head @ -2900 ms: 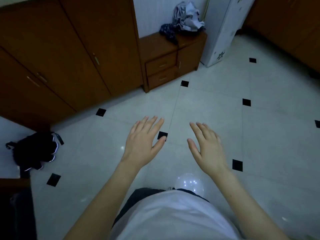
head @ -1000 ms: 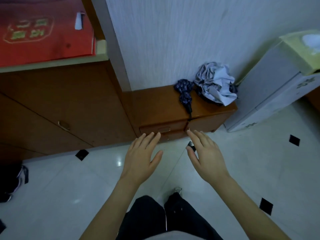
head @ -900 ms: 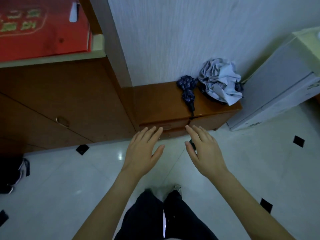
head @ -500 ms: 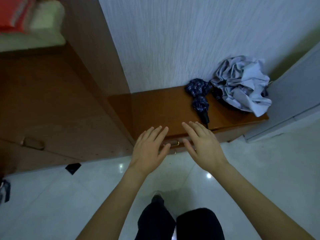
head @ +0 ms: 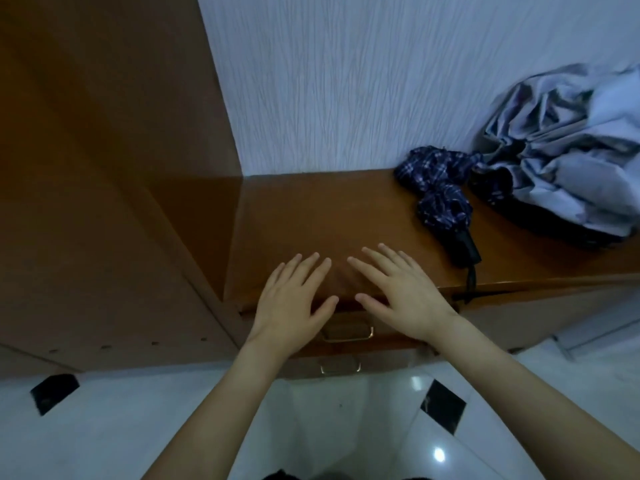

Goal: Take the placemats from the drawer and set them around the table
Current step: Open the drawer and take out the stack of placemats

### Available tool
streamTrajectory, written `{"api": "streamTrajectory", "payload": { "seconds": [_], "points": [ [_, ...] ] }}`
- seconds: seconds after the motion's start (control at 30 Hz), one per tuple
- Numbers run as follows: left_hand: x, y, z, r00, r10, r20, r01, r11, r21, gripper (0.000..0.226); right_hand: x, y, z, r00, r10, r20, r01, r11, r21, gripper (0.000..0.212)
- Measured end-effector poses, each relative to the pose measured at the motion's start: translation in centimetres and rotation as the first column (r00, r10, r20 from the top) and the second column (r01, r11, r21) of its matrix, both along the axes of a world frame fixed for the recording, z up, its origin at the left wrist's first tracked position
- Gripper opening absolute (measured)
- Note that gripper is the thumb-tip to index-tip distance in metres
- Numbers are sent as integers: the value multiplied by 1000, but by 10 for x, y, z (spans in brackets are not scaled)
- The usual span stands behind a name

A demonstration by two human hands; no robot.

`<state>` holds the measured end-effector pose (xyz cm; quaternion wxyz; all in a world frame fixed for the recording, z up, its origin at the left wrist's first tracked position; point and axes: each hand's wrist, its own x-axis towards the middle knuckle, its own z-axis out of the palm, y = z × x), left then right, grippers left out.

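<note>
Drawers: two, stacked in the front of the low wooden cabinet; the upper drawer and the lower drawer both appear closed.
Placemats: none can be seen; what the drawers hold is hidden.
Handles: two brass pulls, the upper handle directly above the lower handle, both at the cabinet's front edge.
Left hand: one, palm down with fingers spread and straight, holding nothing, above the cabinet's front edge just left of the upper handle; whether it touches the wood I cannot tell.
Right hand: one, palm down, fingers spread and relaxed, holding nothing, over the cabinet top just right of the left hand; contact with the wood cannot be told.
Umbrella: one, folded, dark blue plaid, lying on the cabinet top toward its right rear, black grip pointing to the front edge and its strap hanging over that edge.
Cloth: one crumpled pale grey-blue heap at the cabinet's far right, touching the umbrella.
Tall cupboard: one, brown, butting against the cabinet's left side.
Floor tiles: pale, with two black diamond insets visible below the cabinet.
Writing: no readable brand or label anywhere.
</note>
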<state>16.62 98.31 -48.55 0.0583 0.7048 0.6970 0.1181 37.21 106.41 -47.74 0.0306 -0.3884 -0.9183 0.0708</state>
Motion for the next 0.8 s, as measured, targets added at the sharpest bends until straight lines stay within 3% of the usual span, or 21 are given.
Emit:
{"api": "streamTrajectory", "payload": {
  "seconds": [0.1,0.33,0.5,0.63,0.8],
  "points": [
    [0,2,-28,999,3,-33,-1,998,57,60,5,16,-28,998,42,38,-42,999,-1,61],
    [3,0,-57,992,2,-126,23,981,194,60,10,32,-53,996,78,46,-85,981,177,55],
    [24,-17,-51,986,-95,-135,136,931,339,33,11,31,-55,995,92,27,-95,985,143,55],
    [42,-17,-55,960,-173,-221,235,925,299,26,12,32,-52,995,94,-35,-91,992,89,55],
    [57,-14,-75,956,-126,-263,195,947,254,46,13,30,-58,996,85,-9,-82,980,179,56]
  ]
}}
